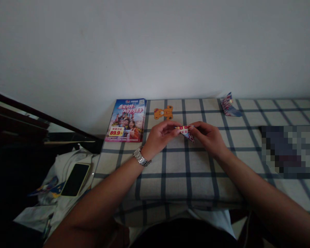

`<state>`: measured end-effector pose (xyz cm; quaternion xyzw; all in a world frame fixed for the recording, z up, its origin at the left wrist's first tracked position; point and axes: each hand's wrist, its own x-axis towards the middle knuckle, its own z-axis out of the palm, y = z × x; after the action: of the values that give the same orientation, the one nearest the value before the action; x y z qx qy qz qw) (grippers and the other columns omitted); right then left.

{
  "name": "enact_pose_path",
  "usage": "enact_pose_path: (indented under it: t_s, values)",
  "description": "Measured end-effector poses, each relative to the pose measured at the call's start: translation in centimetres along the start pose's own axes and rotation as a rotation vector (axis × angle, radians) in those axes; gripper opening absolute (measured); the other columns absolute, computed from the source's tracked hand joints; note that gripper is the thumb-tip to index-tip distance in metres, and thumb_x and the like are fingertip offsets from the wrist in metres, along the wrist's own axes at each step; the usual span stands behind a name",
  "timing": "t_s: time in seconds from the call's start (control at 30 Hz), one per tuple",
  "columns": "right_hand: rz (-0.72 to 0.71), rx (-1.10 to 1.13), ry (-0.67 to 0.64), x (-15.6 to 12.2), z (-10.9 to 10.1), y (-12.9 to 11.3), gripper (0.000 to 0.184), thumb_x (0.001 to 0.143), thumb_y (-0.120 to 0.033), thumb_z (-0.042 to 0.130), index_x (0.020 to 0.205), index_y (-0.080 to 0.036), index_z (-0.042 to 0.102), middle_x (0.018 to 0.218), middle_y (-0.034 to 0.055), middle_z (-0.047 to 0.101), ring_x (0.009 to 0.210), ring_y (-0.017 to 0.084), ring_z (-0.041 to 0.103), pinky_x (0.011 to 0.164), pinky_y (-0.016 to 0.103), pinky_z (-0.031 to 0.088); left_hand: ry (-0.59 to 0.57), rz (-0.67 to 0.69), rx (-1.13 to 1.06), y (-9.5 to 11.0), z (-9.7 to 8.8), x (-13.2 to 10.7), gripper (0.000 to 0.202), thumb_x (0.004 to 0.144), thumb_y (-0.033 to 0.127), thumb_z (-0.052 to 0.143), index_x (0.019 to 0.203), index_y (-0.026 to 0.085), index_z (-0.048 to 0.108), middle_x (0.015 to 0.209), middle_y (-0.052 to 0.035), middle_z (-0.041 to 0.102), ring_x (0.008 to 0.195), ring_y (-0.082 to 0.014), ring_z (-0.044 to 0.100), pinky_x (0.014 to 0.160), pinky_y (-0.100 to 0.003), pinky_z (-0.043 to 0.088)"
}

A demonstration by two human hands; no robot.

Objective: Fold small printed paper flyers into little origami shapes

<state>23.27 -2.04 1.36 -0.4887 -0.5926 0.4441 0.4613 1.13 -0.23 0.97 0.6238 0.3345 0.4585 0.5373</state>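
Observation:
Both my hands meet over the checked tablecloth, pinching a small folded piece of printed paper between them. My left hand, with a metal watch on its wrist, grips the paper's left end with closed fingers. The paper's right end is held by my right hand, its fingers pinched. The paper is red, white and blue and sits just above the cloth.
A stack of colourful flyers lies at the table's back left, beside a bear print on the cloth. Another folded paper piece rests by the wall. A phone lies on clutter left of the table. A blurred patch covers the right.

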Motion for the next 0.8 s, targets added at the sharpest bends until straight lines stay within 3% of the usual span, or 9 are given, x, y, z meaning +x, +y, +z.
enact_pose_path:
  t_s: [0.47, 0.8]
  values:
    - [-0.028, -0.044, -0.002, -0.05, 0.12, 0.25, 0.031, 0.092, -0.052, 0.074, 0.097, -0.022, 0.078, 0.09, 0.0046, 0.079, 0.081, 0.022, 0.071, 0.074, 0.033, 0.056, 0.062, -0.082, -0.065, -0.01, 0.13, -0.13, 0.032, 0.092, 0.046, 0.077, 0.103, 0.016, 0.072, 0.098, -0.0077, 0.078, 0.083, -0.0136, 0.074, 0.082, -0.027, 0.063]
    - [-0.03, -0.06, 0.003, -0.07, 0.03, 0.22, 0.033, 0.092, -0.055, 0.073, 0.099, -0.023, 0.078, 0.091, 0.005, 0.079, 0.081, 0.022, 0.071, 0.075, 0.034, 0.057, 0.072, -0.125, -0.081, 0.14, 0.12, -0.13, 0.036, 0.09, 0.048, 0.078, 0.104, 0.015, 0.073, 0.1, -0.0092, 0.079, 0.086, -0.0154, 0.075, 0.084, -0.029, 0.063]
